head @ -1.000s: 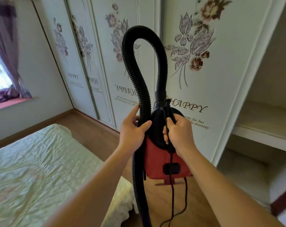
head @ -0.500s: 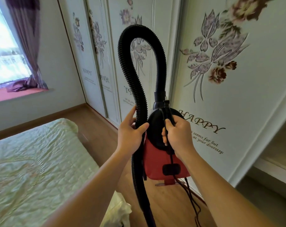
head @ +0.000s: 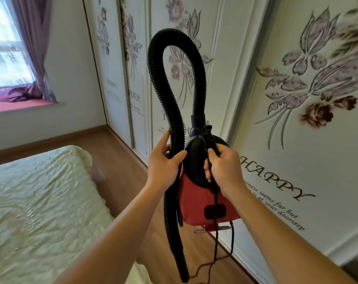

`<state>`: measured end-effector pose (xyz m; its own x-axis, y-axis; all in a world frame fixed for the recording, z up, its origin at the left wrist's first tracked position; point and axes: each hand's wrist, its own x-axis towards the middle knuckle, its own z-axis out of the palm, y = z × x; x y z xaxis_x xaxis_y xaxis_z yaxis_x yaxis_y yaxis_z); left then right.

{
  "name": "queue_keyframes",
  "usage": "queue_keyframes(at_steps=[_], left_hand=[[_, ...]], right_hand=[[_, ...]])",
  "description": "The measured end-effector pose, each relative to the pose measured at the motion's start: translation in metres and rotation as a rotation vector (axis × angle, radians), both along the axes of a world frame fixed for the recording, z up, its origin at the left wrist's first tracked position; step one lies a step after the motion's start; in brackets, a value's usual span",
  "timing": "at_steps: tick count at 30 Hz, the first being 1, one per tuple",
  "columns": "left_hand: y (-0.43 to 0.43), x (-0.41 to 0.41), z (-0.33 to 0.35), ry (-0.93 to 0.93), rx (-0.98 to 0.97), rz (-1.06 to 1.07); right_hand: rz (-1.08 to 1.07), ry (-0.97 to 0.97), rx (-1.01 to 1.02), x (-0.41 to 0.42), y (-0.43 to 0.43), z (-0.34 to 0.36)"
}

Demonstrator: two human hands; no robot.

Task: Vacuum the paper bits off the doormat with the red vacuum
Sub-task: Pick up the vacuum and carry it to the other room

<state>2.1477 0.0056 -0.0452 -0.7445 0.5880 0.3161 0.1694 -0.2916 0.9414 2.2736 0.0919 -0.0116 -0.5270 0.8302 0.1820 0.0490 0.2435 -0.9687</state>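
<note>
Red vacuum (head: pixel 202 199), head view, centre of frame: small canister w/ red lower body & black domed top. It is held up in the air by 2 bare hands, above the wood floor (head: pixel 120 156) & in front of the wardrobe doors (head: pixel 297 152).

Black ribbed hose (head: pixel 175 111): leaves the top of the unit, arches to upper centre, comes down along the left side of the body & hangs to lower centre. Its smooth end tube sits just above the bottom edge of the frame.

Left hand (head: pixel 163 162), centre: wrapped round the descending hose beside the black top. Thumb lies across the near side of the hose, fingers pass behind it, & 1 fingertip points up along the ribs.

Right hand (head: pixel 223 169), right of centre: fingers curled close together round the handle at the vacuum's black top, w/ the black cord (head: pixel 215 198) caught under them. Cord runs down over the red body & trails in loose loops toward the floor at lower centre. Both forearms enter from the bottom edge.

Bkgd:
- Bed (head: pixel 40 201) w/ crumpled pale green cover, lower left.
- Wardrobe doors w/ purple flower decals & the word "HAPPY", upper centre to right.
- Window (head: pixel 6 58) w/ purple curtain (head: pixel 32 48), upper left.
</note>
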Motion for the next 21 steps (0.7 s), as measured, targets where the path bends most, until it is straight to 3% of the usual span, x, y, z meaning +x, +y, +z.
queue_keyframes(at_steps=[10,21], left_hand=[[0.049,-0.095,0.004,0.046,-0.015,0.096],[0.135,-0.177,0.001,0.107,-0.063,0.419]], right_hand=[[0.129,0.042,-0.061,-0.101,0.062,0.001],[0.416,0.032,-0.128,-0.218,0.175,-0.008]])
